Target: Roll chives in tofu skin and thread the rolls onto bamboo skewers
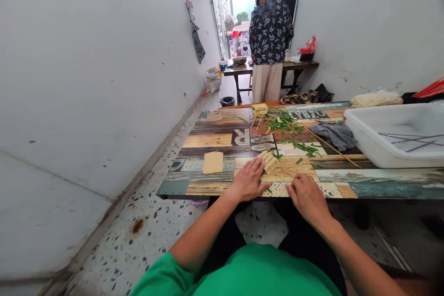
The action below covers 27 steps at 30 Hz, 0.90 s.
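My left hand (248, 180) lies flat near the table's front edge, its fingertips touching a row of pale yellow rolls (271, 163) that look like rolled tofu sheets. The fingers are stretched out and the thumb is spread. My right hand (308, 198) rests to the right of the rolls with curled fingers. Thin sticks seem to run from the rolls toward it, but what its fingers hold, if anything, is hidden. A flat stack of pale yellow sheets (212, 163) lies to the left. Chopped green leaves (307, 149) are scattered beyond the rolls.
More skewered rolls (260, 110) lie at the table's far side beside a green heap (282, 121). On the right are a grey cloth (335, 135), a long stick (333, 148) and a white tub (391, 159) holding thin rods. A person (270, 32) stands at another table (239, 70).
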### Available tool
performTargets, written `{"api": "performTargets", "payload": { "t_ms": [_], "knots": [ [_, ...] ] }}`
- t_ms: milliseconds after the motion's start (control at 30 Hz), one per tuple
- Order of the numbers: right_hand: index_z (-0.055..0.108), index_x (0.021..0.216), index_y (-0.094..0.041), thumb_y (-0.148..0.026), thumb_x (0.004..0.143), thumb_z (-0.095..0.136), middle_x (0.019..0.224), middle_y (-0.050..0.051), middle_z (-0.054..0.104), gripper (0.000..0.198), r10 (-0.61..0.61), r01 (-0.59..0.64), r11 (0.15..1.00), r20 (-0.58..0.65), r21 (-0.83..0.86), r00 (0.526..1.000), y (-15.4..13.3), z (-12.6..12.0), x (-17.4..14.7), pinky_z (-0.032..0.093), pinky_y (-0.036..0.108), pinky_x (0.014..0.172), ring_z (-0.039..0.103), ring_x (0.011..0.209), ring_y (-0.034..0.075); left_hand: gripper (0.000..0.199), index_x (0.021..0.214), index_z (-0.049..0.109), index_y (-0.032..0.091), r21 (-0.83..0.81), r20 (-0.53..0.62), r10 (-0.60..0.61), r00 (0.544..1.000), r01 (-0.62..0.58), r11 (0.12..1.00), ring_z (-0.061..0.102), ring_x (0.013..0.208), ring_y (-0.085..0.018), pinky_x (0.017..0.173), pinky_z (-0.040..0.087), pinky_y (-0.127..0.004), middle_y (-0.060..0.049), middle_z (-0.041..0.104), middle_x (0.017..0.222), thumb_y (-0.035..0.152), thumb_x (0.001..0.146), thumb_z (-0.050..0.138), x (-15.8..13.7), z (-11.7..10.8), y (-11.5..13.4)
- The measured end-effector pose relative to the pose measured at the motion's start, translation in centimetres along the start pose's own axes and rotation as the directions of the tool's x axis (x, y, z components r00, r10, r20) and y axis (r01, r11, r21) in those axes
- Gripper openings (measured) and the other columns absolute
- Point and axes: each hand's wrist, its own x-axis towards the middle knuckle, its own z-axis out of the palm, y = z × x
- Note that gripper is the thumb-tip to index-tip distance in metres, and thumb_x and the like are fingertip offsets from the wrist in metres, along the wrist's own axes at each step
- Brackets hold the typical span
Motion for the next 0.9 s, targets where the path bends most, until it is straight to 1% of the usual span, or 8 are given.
{"api": "performTargets", "payload": {
  "t_ms": [67, 167, 267, 367, 467, 567, 667, 900],
  "knots": [
    [0.062, 0.079, -0.014, -0.026, 0.094, 0.051, 0.089, 0.01, 0.059, 0.022, 0.035, -0.035, 0.999, 0.019, -0.002, 0.999, -0.3, 0.0, 0.4, 0.041, 0.03, 0.077, 0.054, 0.088, 0.021, 0.072, 0.148, 0.032, 0.011, -0.011, -0.01, -0.03, 0.999, 0.03, 0.999, 0.03, 0.145, -0.031, 0.117, 0.03, -0.051, -0.02, 0.037, 0.153, 0.053, 0.092, 0.05, 0.4, 0.0, 0.1],
    [0.064, 0.081, -0.015, -0.028, 0.096, 0.049, 0.09, 0.008, 0.059, 0.025, 0.058, -0.056, 0.998, 0.065, -0.019, 0.996, -0.8, -0.3, 0.9, 0.04, 0.028, 0.069, 0.056, 0.085, 0.019, 0.073, 0.15, 0.026, 0.009, -0.01, -0.133, -0.066, 0.989, 0.066, 0.998, 0.023, 0.147, -0.031, 0.118, 0.027, -0.051, -0.021, 0.033, 0.155, 0.049, 0.094, 0.048, 1.0, -0.3, 0.5],
    [0.066, 0.084, -0.014, -0.029, 0.097, 0.047, 0.092, 0.008, 0.059, 0.027, 0.069, -0.063, 0.997, 0.136, -0.048, 0.988, -1.3, -0.6, 1.1, 0.037, 0.027, 0.063, 0.058, 0.082, 0.017, 0.074, 0.149, 0.029, 0.01, -0.014, -0.081, 0.017, 0.997, -0.018, 1.0, 0.023, 0.147, -0.032, 0.117, 0.031, -0.051, -0.021, 0.032, 0.155, 0.05, 0.091, 0.052, 1.3, -0.3, 1.3],
    [0.066, 0.084, -0.014, -0.027, 0.098, 0.044, 0.091, 0.007, 0.059, 0.029, 0.077, -0.071, 0.996, 0.153, -0.048, 0.985, -1.5, -0.7, 0.9, 0.035, 0.026, 0.06, 0.059, 0.078, 0.015, 0.066, 0.146, 0.036, 0.016, -0.055, -0.069, 0.072, 0.995, -0.075, 0.996, 0.033, 0.143, -0.029, 0.115, 0.035, -0.05, -0.018, 0.04, 0.151, 0.047, 0.091, 0.054, 0.7, 0.2, 1.4],
    [0.064, 0.079, -0.016, -0.03, 0.1, 0.04, 0.086, 0.004, 0.056, 0.035, 0.088, -0.089, 0.996, 0.061, 0.01, 0.994, -1.2, 0.0, 0.1, 0.031, 0.025, 0.056, 0.055, 0.068, 0.011, 0.052, 0.141, 0.045, 0.019, -0.112, -0.261, -0.024, 0.965, -0.006, 0.994, 0.039, 0.14, -0.026, 0.115, 0.036, -0.05, -0.016, 0.047, 0.147, 0.037, 0.094, 0.052, -1.2, 0.4, 0.3],
    [0.06, 0.074, -0.017, -0.034, 0.1, 0.038, 0.082, 0.002, 0.053, 0.038, 0.095, -0.087, 0.993, -0.108, 0.075, 0.99, -0.4, 1.2, -0.7, 0.028, 0.025, 0.053, 0.05, 0.061, 0.009, 0.04, 0.127, 0.06, 0.018, -0.242, -0.424, -0.271, 0.864, 0.18, 0.953, 0.052, 0.13, -0.028, 0.11, 0.043, -0.05, -0.016, 0.057, 0.137, 0.034, 0.092, 0.054, -3.5, 0.2, -1.9],
    [0.06, 0.073, -0.016, -0.035, 0.1, 0.039, 0.084, 0.004, 0.054, 0.039, 0.091, -0.068, 0.993, -0.266, 0.094, 0.96, 0.6, 2.0, -0.9, 0.029, 0.025, 0.052, 0.048, 0.062, 0.01, 0.031, 0.11, 0.071, 0.017, -0.421, -0.409, -0.453, 0.792, 0.277, 0.864, 0.062, 0.117, -0.026, 0.104, 0.049, -0.046, -0.013, 0.067, 0.123, 0.035, 0.09, 0.056, -4.6, -0.4, -3.4],
    [0.061, 0.073, -0.016, -0.028, 0.097, 0.047, 0.092, 0.007, 0.055, 0.03, 0.086, -0.033, 0.992, -0.45, 0.123, 0.889, 1.6, 0.9, -0.1, 0.036, 0.023, 0.057, 0.052, 0.071, 0.011, 0.026, 0.094, 0.076, 0.02, -0.587, -0.31, -0.517, 0.798, 0.267, 0.764, 0.068, 0.103, -0.021, 0.098, 0.052, -0.039, -0.008, 0.074, 0.107, 0.037, 0.088, 0.057, -4.0, -1.3, -3.1]
  ]
}}
